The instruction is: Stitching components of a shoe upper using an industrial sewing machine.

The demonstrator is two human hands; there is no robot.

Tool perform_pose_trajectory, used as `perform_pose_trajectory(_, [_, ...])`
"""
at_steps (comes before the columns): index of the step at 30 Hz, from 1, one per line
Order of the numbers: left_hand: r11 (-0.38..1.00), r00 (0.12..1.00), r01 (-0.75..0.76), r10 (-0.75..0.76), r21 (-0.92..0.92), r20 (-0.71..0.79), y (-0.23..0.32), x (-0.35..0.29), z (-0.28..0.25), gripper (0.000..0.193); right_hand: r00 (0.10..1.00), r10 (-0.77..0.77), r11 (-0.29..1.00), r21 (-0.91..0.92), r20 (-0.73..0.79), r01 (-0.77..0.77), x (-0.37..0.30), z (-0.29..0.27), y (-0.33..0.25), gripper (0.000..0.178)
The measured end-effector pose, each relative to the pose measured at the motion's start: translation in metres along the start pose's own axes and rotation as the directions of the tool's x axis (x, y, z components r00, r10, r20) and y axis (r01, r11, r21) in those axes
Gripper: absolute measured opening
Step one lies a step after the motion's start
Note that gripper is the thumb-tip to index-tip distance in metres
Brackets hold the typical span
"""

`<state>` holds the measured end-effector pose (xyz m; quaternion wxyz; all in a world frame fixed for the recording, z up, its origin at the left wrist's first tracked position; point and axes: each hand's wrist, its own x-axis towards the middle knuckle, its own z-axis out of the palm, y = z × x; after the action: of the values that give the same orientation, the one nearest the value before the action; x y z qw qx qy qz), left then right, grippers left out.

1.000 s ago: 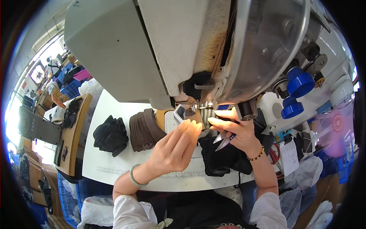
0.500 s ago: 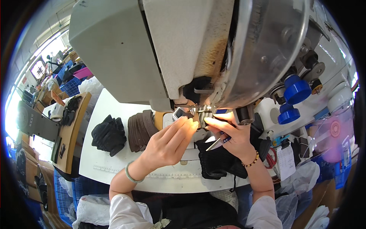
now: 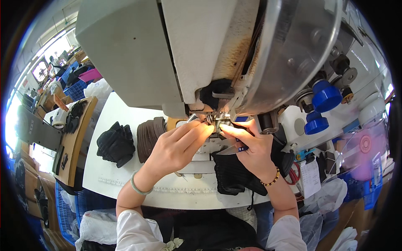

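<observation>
My left hand (image 3: 178, 144) is closed, thumb and fingertips pinched beside the lit needle area (image 3: 217, 120) of a sewing machine (image 3: 201, 50); whatever they pinch is too small to make out. Facing it, my right hand (image 3: 255, 146) reaches its thumb and forefinger to the same spot. Small scissors (image 3: 227, 151) with a pointed silver blade and a blue handle part are tucked in the right hand's curled fingers. Below that hand lies black gathered fabric (image 3: 234, 178). Folded brown pieces (image 3: 147, 138) and a black bundle (image 3: 116, 144) rest left of my left hand.
A ruler strip (image 3: 184, 190) runs along the near side of the white table (image 3: 104, 175). Blue-capped tension knobs (image 3: 326, 99) jut out at right. Red-handled scissors (image 3: 294, 172) and a paper slip (image 3: 310, 178) lie at the table's right. A blue crate (image 3: 67, 213) stands lower left.
Both hands have come closer together at the needle area; my left fingertips have lowered toward it. The scissors' blade has tilted flatter in my right hand. The whole view has shifted slightly.
</observation>
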<state>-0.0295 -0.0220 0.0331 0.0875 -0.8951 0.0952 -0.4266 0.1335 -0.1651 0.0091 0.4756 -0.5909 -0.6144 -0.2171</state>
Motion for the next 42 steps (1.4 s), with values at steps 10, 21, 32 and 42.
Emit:
perform_pose_trajectory(10, [0.988,0.989,0.150,-0.150,0.027,0.004,0.016,0.004,0.004,0.023,0.998,-0.063,0.996,0.069,0.018,0.062,-0.022,-0.002,0.035,0.052])
perform_pose_trajectory(21, [0.988,0.998,0.054,-0.056,0.145,0.005,0.016,0.003,0.006,0.029,0.997,0.008,0.986,0.166,0.075,-0.020,-0.023,-0.008,0.040,0.044])
perform_pose_trajectory(32, [0.983,0.997,0.046,-0.055,0.177,0.048,0.011,-0.002,0.011,0.034,0.976,0.115,0.959,0.235,0.184,-0.157,-0.023,-0.009,0.038,0.046])
perform_pose_trajectory(42, [0.989,0.986,0.145,-0.143,0.010,-0.090,0.010,-0.008,0.019,0.032,0.993,0.030,0.994,0.099,0.115,-0.041,-0.021,-0.006,0.043,0.041])
